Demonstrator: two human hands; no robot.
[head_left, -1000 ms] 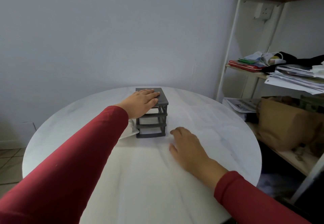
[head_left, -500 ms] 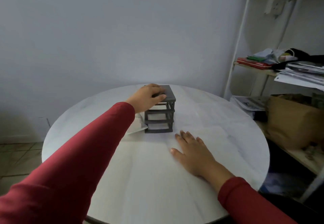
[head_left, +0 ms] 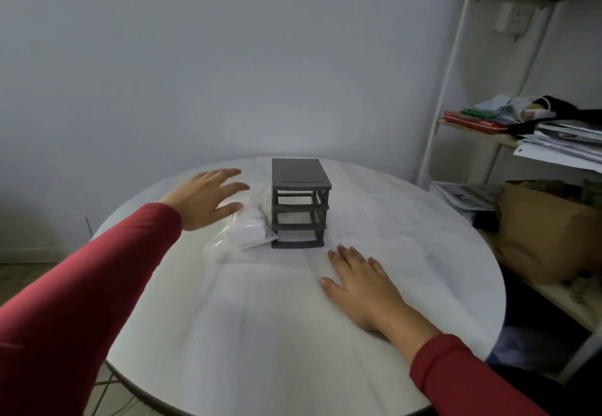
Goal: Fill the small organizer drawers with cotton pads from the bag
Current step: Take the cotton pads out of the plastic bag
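round white surface [head_left: 293,334], shelf [head_left: 508,142] with papers at right. dark grey three-tier organizer [head_left: 300,202] upright near far centre, slots looking open and empty. clear bag [head_left: 242,231] of white cotton pads lying just left of it, touching. left hand [head_left: 208,197] above bag, fingers spread, gripping nothing. right hand [head_left: 358,282] flat on surface, fingers released.

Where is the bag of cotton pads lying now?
In the head view, the bag of cotton pads lies on the round table, against the left side of the grey organizer, under the left hand.
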